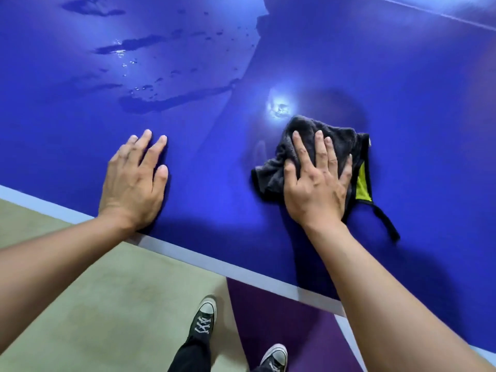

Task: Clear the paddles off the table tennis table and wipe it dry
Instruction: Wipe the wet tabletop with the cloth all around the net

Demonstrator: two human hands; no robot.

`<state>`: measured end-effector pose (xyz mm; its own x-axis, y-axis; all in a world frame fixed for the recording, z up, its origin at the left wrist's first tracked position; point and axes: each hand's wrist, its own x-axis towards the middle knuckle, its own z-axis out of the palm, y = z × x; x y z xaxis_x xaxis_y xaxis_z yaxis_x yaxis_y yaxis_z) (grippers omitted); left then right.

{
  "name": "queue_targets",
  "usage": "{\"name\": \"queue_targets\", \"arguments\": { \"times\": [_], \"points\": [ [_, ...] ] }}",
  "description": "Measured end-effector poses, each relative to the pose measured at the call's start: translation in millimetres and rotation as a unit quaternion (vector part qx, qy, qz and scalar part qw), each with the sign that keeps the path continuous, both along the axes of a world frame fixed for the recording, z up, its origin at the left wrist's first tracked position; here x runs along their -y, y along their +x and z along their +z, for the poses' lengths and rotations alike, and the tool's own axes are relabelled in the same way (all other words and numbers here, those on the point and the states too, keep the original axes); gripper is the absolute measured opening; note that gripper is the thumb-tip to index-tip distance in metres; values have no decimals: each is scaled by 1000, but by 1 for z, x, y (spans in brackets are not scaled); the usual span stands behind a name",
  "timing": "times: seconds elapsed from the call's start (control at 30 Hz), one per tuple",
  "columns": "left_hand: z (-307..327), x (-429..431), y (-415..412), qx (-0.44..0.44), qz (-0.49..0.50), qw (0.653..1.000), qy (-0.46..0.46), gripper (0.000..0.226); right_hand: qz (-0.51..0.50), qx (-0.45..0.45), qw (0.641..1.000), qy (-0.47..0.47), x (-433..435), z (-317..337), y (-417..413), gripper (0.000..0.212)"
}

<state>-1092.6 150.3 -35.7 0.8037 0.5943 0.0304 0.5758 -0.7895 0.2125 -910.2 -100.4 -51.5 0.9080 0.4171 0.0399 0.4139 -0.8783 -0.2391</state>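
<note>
The blue table tennis table [402, 89] fills most of the view. My right hand [318, 181] presses flat with straight fingers on a crumpled dark grey cloth [335, 140] that has a yellow-green patch and a black strap trailing to the right. My left hand [134, 181] rests flat on the bare blue surface near the table's white edge line, fingers spread. Streaks and drops of water [150, 100] lie on the table beyond my left hand. No paddle is in view.
The table's white-lined edge [188, 253] runs diagonally from left to lower right. Below it are a beige floor [94, 304] and a purple floor area [281, 318]. My two feet in black sneakers [204, 318] stand beside the table.
</note>
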Motion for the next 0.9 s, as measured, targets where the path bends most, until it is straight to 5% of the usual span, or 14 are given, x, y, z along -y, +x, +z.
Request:
{"name": "queue_targets", "arguments": {
  "times": [0.4,0.6,0.9],
  "points": [
    [-10,-4,-1,56,-3,998,-2,54,-72,-49,996,-13,-113,10,134,57],
    [-8,-7,-1,52,-5,999,-3,55,27,-21,999,-15,-134,8,29,59],
    [-10,-9,-4,49,-16,999,-16,58,44,-24,999,20,-114,2,-140,61]
  ]
}}
